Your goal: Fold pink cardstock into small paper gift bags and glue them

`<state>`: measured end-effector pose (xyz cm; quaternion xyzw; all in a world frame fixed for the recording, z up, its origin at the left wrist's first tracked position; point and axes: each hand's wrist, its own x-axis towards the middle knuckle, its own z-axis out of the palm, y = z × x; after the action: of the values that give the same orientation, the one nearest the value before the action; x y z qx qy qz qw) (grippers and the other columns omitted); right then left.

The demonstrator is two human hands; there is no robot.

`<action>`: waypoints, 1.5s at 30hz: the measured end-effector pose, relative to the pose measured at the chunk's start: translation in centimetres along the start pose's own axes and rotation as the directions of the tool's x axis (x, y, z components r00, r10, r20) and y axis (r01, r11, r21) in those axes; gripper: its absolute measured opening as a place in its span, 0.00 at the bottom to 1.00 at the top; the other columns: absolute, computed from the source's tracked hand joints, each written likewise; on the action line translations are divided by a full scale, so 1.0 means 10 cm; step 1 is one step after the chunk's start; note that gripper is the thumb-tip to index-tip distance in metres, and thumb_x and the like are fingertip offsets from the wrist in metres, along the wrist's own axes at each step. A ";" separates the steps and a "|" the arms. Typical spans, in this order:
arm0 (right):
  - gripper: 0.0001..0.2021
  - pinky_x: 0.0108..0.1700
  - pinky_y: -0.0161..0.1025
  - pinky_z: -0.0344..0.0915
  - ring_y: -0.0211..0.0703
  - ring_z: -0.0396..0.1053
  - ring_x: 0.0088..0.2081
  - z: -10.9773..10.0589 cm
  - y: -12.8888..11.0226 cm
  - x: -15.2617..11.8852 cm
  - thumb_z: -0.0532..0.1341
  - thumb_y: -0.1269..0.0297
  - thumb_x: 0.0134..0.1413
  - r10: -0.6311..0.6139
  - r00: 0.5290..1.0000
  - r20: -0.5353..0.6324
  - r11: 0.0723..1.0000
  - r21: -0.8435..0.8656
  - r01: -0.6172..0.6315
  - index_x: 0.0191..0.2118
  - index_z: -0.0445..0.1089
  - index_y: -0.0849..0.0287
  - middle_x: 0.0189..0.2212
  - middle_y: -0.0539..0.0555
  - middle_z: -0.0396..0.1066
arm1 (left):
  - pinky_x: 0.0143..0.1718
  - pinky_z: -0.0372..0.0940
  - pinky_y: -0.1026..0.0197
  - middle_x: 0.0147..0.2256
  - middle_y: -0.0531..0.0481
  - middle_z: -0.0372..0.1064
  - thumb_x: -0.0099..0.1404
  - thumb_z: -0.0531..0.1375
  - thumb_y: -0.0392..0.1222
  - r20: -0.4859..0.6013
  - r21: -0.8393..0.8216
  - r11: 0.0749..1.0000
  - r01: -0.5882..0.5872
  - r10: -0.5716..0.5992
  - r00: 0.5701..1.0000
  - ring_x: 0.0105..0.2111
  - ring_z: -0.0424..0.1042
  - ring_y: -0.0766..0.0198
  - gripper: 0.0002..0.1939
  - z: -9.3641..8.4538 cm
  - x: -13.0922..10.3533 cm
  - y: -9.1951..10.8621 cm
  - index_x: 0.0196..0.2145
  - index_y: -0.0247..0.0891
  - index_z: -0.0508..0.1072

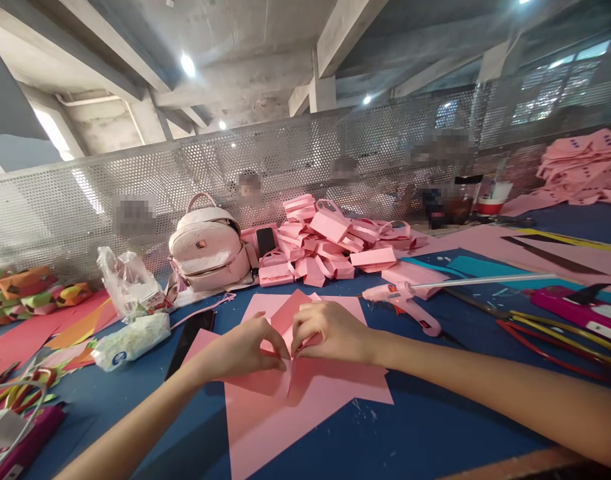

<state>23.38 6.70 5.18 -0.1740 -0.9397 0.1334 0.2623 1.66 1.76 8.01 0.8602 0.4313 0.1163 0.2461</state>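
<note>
- Sheets (305,417): pink
- Heaped folded pieces (330,227): pink
- Surface (415,433): dark blue
- Backpack (210,240): very pale pink
- Glue gun (403,300): light pink, orange-red trigger
- Phone (193,337): black
- Soft packet (130,341): whitish, pale green, blue mark
- Right-hand power strip (573,310): magenta and white
- Paper shapes (30,290) at far left: orange, green, yellow
- Stacked pieces (585,167) at far right: pink, dark dots
- Screen (295,157): grey, patterned with small holes

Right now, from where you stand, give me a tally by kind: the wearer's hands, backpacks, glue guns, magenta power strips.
Hands: 2 (left hand, right hand)
Backpacks: 1 (pale pink backpack)
Glue guns: 1 (pink glue gun)
Magenta power strips: 2 (near-left strip, right-side strip)
Total: 6
</note>
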 end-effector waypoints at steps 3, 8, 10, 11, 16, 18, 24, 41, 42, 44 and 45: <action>0.03 0.32 0.35 0.55 0.37 0.70 0.32 0.00 0.00 0.00 0.72 0.68 0.51 0.000 1.000 0.006 1.000 0.005 -0.001 0.29 0.82 0.52 0.28 0.46 0.78 | 0.69 0.39 0.45 0.34 0.56 0.82 0.61 0.67 0.34 -0.005 -0.023 1.000 -0.005 0.005 1.000 0.34 0.78 0.63 0.04 0.00 0.00 0.01 0.31 0.43 0.81; 0.03 0.32 0.34 0.55 0.37 0.69 0.31 0.00 0.00 0.01 0.72 0.67 0.51 -0.004 1.000 0.000 1.000 0.005 0.004 0.29 0.82 0.53 0.27 0.47 0.77 | 0.69 0.39 0.44 0.34 0.55 0.82 0.61 0.67 0.34 0.005 -0.004 1.000 -0.016 0.016 1.000 0.34 0.78 0.63 0.04 -0.02 0.01 0.03 0.31 0.43 0.82; 0.03 0.32 0.34 0.55 0.38 0.69 0.31 0.01 0.00 0.01 0.72 0.66 0.52 -0.012 1.000 -0.006 1.000 0.007 0.012 0.29 0.82 0.53 0.27 0.47 0.77 | 0.69 0.39 0.44 0.34 0.55 0.82 0.61 0.67 0.34 0.013 0.000 1.000 -0.014 0.014 1.000 0.34 0.78 0.63 0.05 -0.03 0.00 0.03 0.31 0.43 0.82; 0.03 0.32 0.35 0.55 0.38 0.69 0.31 0.01 0.00 0.01 0.72 0.66 0.52 -0.016 1.000 -0.009 1.000 0.008 0.016 0.29 0.82 0.53 0.27 0.47 0.77 | 0.69 0.38 0.44 0.35 0.55 0.82 0.61 0.68 0.35 0.017 0.001 1.000 -0.016 0.016 1.000 0.34 0.78 0.63 0.04 -0.03 0.00 0.03 0.31 0.44 0.82; 0.03 0.33 0.35 0.56 0.38 0.70 0.32 0.02 -0.01 0.00 0.72 0.67 0.51 -0.015 1.000 -0.014 1.000 0.015 0.016 0.29 0.82 0.53 0.27 0.47 0.78 | 0.69 0.38 0.43 0.34 0.56 0.82 0.61 0.68 0.36 0.019 0.014 0.999 -0.031 0.031 0.999 0.33 0.79 0.62 0.05 -0.05 -0.01 0.05 0.32 0.45 0.83; 0.03 0.33 0.34 0.57 0.39 0.70 0.32 0.03 -0.02 0.00 0.72 0.67 0.51 -0.012 1.000 -0.012 1.000 0.019 0.013 0.29 0.82 0.53 0.27 0.47 0.78 | 0.69 0.38 0.42 0.34 0.56 0.82 0.62 0.67 0.36 0.029 0.023 0.999 -0.039 0.038 0.999 0.33 0.79 0.62 0.05 -0.05 -0.01 0.05 0.32 0.46 0.83; 0.04 0.31 0.33 0.58 0.38 0.70 0.31 0.01 -0.02 0.03 0.72 0.71 0.48 0.026 1.000 0.014 0.999 0.033 -0.026 0.30 0.82 0.54 0.28 0.47 0.78 | 0.68 0.45 0.45 0.34 0.56 0.82 0.61 0.67 0.34 -0.014 0.118 0.992 -0.038 0.040 0.999 0.35 0.79 0.62 0.06 -0.07 -0.01 0.11 0.32 0.45 0.82; 0.04 0.36 0.35 0.65 0.41 0.73 0.34 -0.04 0.08 0.00 0.68 0.69 0.53 0.120 0.984 -0.130 0.978 0.186 -0.095 0.32 0.82 0.57 0.32 0.52 0.78 | 0.69 0.35 0.40 0.34 0.56 0.79 0.67 0.62 0.36 -0.243 0.429 0.902 -0.057 0.176 0.954 0.39 0.77 0.61 0.05 -0.20 -0.01 0.20 0.40 0.44 0.75; 0.04 0.36 0.35 0.65 0.41 0.72 0.34 -0.04 0.08 -0.01 0.67 0.69 0.53 0.119 0.982 -0.145 0.978 0.187 -0.091 0.31 0.82 0.57 0.32 0.52 0.78 | 0.69 0.32 0.39 0.37 0.55 0.78 0.68 0.60 0.37 -0.290 0.458 0.888 -0.053 0.205 0.935 0.41 0.77 0.60 0.06 -0.21 -0.03 0.21 0.43 0.44 0.74; 0.04 0.37 0.36 0.65 0.42 0.71 0.34 -0.04 0.09 -0.05 0.67 0.68 0.55 0.112 0.979 -0.167 0.981 0.178 -0.082 0.31 0.82 0.56 0.31 0.52 0.78 | 0.69 0.30 0.38 0.47 0.50 0.76 0.71 0.58 0.39 -0.398 0.470 0.882 -0.045 0.257 0.880 0.48 0.74 0.57 0.11 -0.20 -0.07 0.19 0.50 0.45 0.70; 0.05 0.37 0.37 0.65 0.42 0.71 0.34 -0.04 0.09 -0.07 0.67 0.66 0.55 0.111 0.978 -0.176 0.981 0.178 -0.080 0.31 0.81 0.56 0.31 0.53 0.78 | 0.69 0.32 0.37 0.52 0.48 0.72 0.72 0.56 0.40 -0.456 0.456 0.889 -0.043 0.275 0.846 0.53 0.71 0.55 0.14 -0.20 -0.10 0.17 0.54 0.46 0.68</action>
<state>24.36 7.31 4.87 -0.2078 -0.8870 0.2085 0.3556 1.42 0.73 10.57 0.8646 0.4209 0.2618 -0.0827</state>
